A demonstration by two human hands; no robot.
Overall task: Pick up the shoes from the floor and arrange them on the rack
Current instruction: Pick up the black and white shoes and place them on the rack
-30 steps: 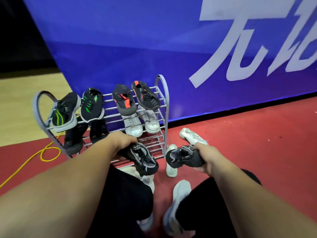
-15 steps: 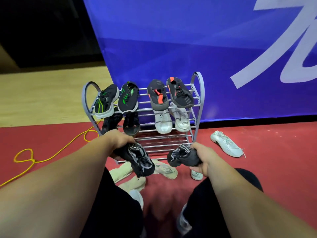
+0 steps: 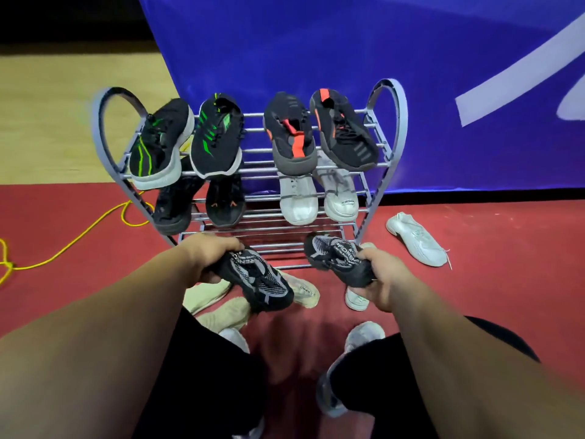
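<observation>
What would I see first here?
The left hand grips a black-and-grey knit shoe and the right hand grips its matching shoe, just before the grey shoe rack. On the rack's top shelf sit green-striped shoes and orange-striped shoes, with a blue banner behind.

An indoor hall or event venue is indicated: a large blue banner (image 3: pixel 316 52) with white lettering is hung beyond the gripped pair of shoes (image 3: pixel 262 282), red floor covering (image 3: pixel 474 296) is laid beneath it, and wooden flooring (image 3: pixel 47 122) is seen beyond it to the left.
</observation>
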